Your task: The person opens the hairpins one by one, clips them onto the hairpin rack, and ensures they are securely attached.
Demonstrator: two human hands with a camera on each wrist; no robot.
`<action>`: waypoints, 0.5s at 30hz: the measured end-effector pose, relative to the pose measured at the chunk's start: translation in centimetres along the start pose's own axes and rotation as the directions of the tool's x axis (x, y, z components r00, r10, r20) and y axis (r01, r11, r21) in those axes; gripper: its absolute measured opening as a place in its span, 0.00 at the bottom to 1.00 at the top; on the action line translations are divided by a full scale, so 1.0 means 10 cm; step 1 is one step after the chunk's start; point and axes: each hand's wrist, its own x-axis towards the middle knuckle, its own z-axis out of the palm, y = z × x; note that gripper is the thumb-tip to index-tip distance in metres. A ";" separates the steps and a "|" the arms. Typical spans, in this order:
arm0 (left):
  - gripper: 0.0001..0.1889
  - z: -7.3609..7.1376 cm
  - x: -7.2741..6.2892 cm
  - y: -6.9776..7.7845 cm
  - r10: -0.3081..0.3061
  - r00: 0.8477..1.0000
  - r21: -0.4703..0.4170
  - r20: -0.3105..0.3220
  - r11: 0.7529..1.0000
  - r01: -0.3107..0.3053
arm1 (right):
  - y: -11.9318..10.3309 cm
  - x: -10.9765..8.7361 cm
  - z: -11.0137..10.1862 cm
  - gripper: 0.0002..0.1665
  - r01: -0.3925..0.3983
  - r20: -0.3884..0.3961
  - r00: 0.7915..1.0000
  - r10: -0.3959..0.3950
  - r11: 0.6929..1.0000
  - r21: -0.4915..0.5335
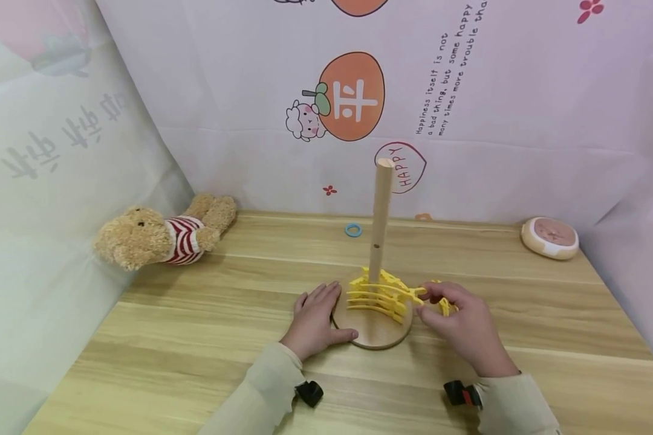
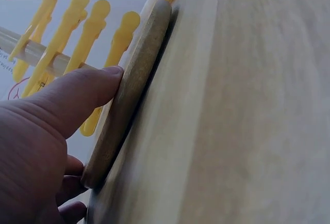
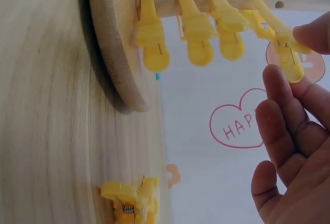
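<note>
A round wooden base [image 1: 374, 339] carries an upright wooden post [image 1: 381, 211]. Several yellow plastic spring clips [image 3: 196, 25] sit one above another around the post's lower part. My left hand [image 1: 312, 323] rests on the base's left edge, fingers spread, with the thumb [image 2: 98, 84] against the near rim. On the post's right side, my right hand [image 1: 462, 323] pinches the handle end of the uppermost yellow clip [image 3: 281, 33] between thumb and fingers; its long jaws reach to the post. Loose yellow clips [image 3: 126, 198] lie right of the base, partly hidden by the right hand in the head view.
A small blue ring [image 1: 353, 229] lies behind the post. At the back left, a teddy bear [image 1: 185, 241] in a striped top lies against the cloth wall. A rounded pink-and-white object [image 1: 551, 237] stands at the back right. Printed cloth [image 1: 239, 121] encloses the table [image 1: 196, 350].
</note>
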 end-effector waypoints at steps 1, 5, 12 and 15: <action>0.52 0.00 0.00 0.00 0.000 1.000 0.002 0.001 1.000 0.000 | 0.00 0.00 0.00 0.14 0.006 -0.001 1.000 -0.006 1.000 -0.001; 0.52 -0.03 -0.01 0.03 -0.004 1.000 0.009 0.000 1.000 0.004 | 0.00 0.02 0.04 0.13 0.047 -0.006 0.999 -0.047 0.999 0.008; 0.52 -0.03 0.00 0.05 -0.012 1.000 0.029 0.000 0.999 0.012 | 0.02 0.05 0.10 0.14 0.064 -0.008 0.998 -0.064 0.998 0.013; 0.52 -0.02 0.01 0.05 -0.007 1.000 0.030 0.004 1.000 0.007 | 0.02 0.06 0.11 0.15 0.055 0.014 0.998 -0.055 0.998 0.033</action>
